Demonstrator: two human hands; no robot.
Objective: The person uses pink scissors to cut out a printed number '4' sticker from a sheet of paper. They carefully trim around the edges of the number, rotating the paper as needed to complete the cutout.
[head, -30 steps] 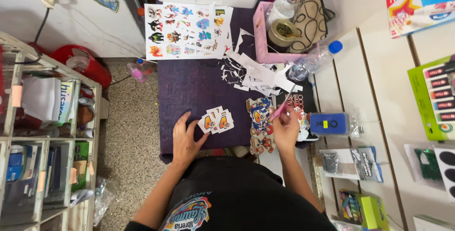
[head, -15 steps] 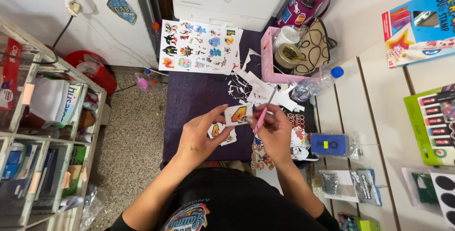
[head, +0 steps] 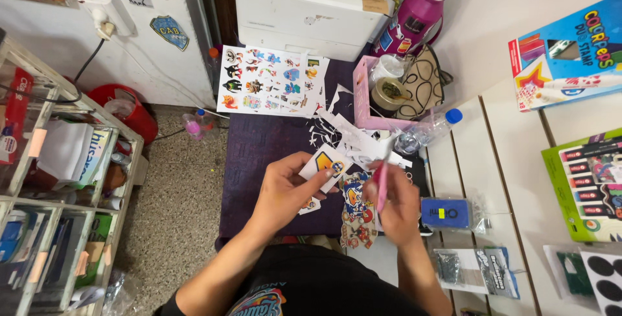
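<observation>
2 hands work above the purple tabletop (head: 272, 147): the left hand (head: 285, 193), lifted off the tabletop since a second ago, pinches a small sticker cutout (head: 326, 162), while the right hand (head: 395, 202) grips pink scissors (head: 382, 183) just beside it. Paper scraps (head: 343, 134) and a sticker sheet (head: 272, 82) lie beyond.

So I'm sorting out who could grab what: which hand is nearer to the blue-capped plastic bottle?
Right. The right hand, holding a pink tool, sits just below-left of the bottle. The left hand, holding a sticker cutout, is farther left across the purple mat.
</observation>
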